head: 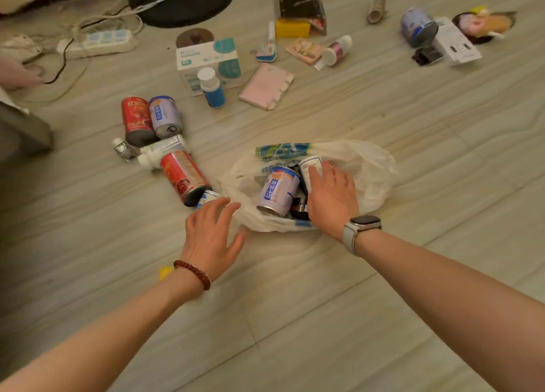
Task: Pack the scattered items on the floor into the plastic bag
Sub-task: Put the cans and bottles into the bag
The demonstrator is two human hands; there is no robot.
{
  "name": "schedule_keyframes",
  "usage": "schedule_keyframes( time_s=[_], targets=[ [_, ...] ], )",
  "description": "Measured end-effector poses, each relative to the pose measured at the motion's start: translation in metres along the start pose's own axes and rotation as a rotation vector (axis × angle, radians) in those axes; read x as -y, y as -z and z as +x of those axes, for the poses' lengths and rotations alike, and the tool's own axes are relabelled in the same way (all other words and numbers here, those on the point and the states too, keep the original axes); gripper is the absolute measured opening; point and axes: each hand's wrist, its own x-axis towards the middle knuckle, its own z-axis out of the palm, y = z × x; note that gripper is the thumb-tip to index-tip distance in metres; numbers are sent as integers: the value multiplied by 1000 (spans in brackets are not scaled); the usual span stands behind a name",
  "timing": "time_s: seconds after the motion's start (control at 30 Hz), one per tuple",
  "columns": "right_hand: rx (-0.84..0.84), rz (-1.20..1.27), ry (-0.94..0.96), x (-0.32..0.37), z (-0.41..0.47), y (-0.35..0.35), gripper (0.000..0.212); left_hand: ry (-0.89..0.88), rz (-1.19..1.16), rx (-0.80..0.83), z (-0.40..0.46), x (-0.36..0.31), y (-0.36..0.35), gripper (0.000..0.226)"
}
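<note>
Lying open on the floor (295, 303), the plastic bag (371, 167) held a pale blue can (277, 192) on its side. Inside it, the right hand (331, 199) closed its grip over a small white container (309, 167). The left hand (211, 232) hovered spread and empty at the bag's left edge, above another can (206, 199). A red can (182, 176) lay just beyond.

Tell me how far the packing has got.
Early. Done: one pale can lies in the bag. In hand: the right hand sets a second can inside; the left hand reaches, open, toward a small can outside. Left: red cans, bottles, the box and more.
</note>
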Motion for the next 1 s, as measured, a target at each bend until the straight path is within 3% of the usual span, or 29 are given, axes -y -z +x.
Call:
schedule_keyframes(
  time_s=[0.1,0.2,0.3,0.43,0.5,0.57,0.63,0.73,0.9,1.0],
  targets=[
    [-110,51,263,34,3,-1,50,78,17,144,-34,45,8,62],
    [-139,8,632,73,4,-14,57,76,80,420,-63,78,11,82],
    [81,-106,802,117,5,-30,63,39,78,612,-80,99,8,82],
    [181,-312,731,151,17,-50,48,16,123,497,-83,105,6,58],
    [107,-374,734,160,17,-56,31,113,63,488,-84,108,9,52],
    [51,-383,748,163,13,-56,20,261,-104,380,-86,109,12,49],
    [66,-236,746,158,12,-53,19,395,-255,159,-84,108,20,44],
    [146,175,574,147,8,-36,50,517,-340,-94,-70,99,33,39],
    [-105,624,178,96,10,18,61,473,-513,-182,-20,49,38,41],
    [-191,544,-51,43,12,31,57,425,-599,-183,19,4,33,45]
  ],
)
